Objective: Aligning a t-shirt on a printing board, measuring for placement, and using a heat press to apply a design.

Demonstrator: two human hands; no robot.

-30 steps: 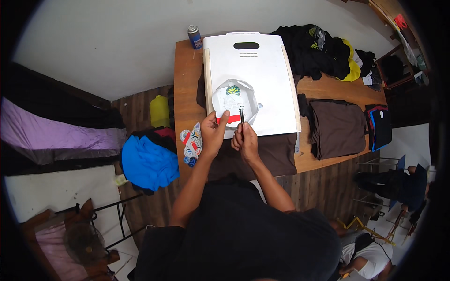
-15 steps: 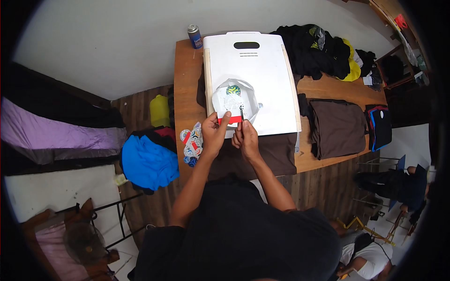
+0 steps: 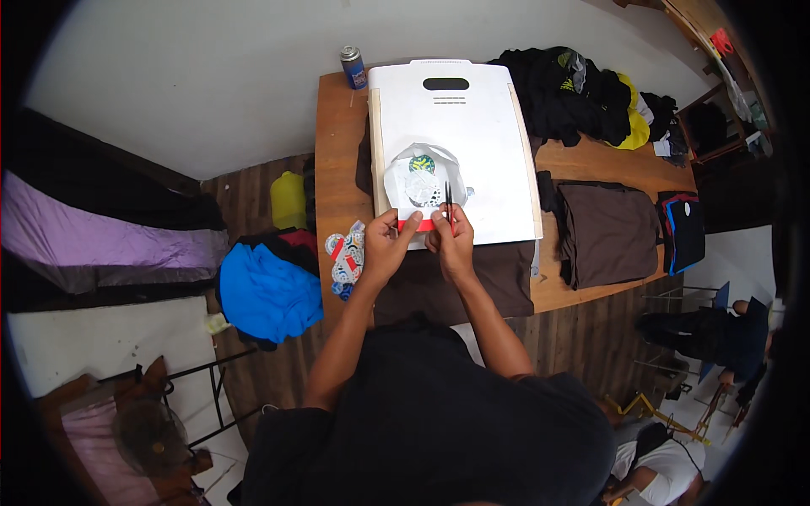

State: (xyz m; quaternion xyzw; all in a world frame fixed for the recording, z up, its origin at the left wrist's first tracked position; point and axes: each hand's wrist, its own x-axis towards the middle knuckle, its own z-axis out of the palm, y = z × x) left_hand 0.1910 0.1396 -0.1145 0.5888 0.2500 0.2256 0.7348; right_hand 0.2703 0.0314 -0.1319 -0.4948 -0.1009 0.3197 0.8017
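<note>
Both your hands meet near the centre of the frame at a red strip (image 3: 428, 225): your left hand (image 3: 386, 246) pinches its left end, thumb on top, while your right hand (image 3: 454, 244) closes around a slim dark tool (image 3: 449, 196), its thumb at the strip's right end. The tool's tips point toward the top of the frame. Just above your thumbs sits a crumpled white tray (image 3: 461, 179), with a round green-and-yellow patterned piece (image 3: 422, 164) inside it. Under the tray you have a white board (image 3: 498, 118), upper centre. Patterned cut-outs (image 3: 344, 268) lie left of your left hand on the wooden table (image 3: 336, 135), a can (image 3: 353, 69) stands beyond, and folded brown cloth (image 3: 609, 232) lies to the right
</note>
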